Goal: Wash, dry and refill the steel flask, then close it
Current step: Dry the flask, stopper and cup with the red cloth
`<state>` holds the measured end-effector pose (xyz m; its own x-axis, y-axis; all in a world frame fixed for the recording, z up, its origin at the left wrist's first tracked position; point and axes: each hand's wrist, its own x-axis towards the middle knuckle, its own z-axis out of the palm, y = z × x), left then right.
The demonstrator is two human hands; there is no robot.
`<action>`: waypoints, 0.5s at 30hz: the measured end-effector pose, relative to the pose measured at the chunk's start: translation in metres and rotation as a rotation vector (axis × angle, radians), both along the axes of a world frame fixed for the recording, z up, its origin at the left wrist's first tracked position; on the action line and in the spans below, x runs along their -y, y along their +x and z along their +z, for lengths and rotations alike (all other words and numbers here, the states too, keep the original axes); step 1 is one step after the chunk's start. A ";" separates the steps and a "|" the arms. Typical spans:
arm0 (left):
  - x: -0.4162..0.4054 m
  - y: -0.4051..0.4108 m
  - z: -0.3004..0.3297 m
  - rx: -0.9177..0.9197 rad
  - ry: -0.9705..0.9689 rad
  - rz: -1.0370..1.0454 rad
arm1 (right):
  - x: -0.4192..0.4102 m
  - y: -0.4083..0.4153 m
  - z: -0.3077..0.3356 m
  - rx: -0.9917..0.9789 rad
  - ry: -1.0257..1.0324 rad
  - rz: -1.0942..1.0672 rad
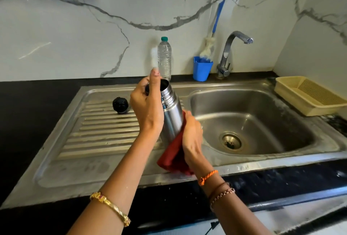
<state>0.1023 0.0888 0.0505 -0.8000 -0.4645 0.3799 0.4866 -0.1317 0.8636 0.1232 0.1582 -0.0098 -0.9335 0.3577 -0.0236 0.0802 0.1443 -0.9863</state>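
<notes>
Drying the steel flask over the sink edge.

My left hand (147,107) grips the steel flask (170,110) near its top, and my right hand (192,133) holds a red cloth (173,156) round its bottom. I think washing is done. Filling from the water bottle (164,59) and putting on the black cap (120,105) are left. The flask stands almost straight up, open mouth up, leaning a bit away from me.

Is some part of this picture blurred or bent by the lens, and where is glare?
Head view: the wide lens bows the counter edge; the forearms at the bottom look soft; glare streaks the marble wall and the steel flask; the sink basin is evenly lit.
</notes>
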 end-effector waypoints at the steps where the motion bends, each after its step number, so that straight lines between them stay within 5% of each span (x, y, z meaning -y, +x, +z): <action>1: -0.001 0.000 0.002 0.007 -0.021 0.007 | 0.003 -0.001 0.014 -0.059 0.024 0.018; 7: 0.011 0.007 0.000 -0.056 -0.125 -0.042 | 0.011 0.000 0.039 -0.316 0.109 0.113; 12: 0.039 0.009 -0.004 0.059 0.029 0.041 | -0.003 -0.002 -0.023 -0.043 0.211 0.102; 15: 0.041 0.017 -0.004 0.045 0.068 0.049 | 0.007 0.004 -0.014 -0.073 0.186 0.061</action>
<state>0.1189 0.0481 0.0463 -0.7911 -0.5271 0.3102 0.4548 -0.1678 0.8747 0.1275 0.1511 -0.0236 -0.9504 0.2924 0.1061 -0.0050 0.3266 -0.9451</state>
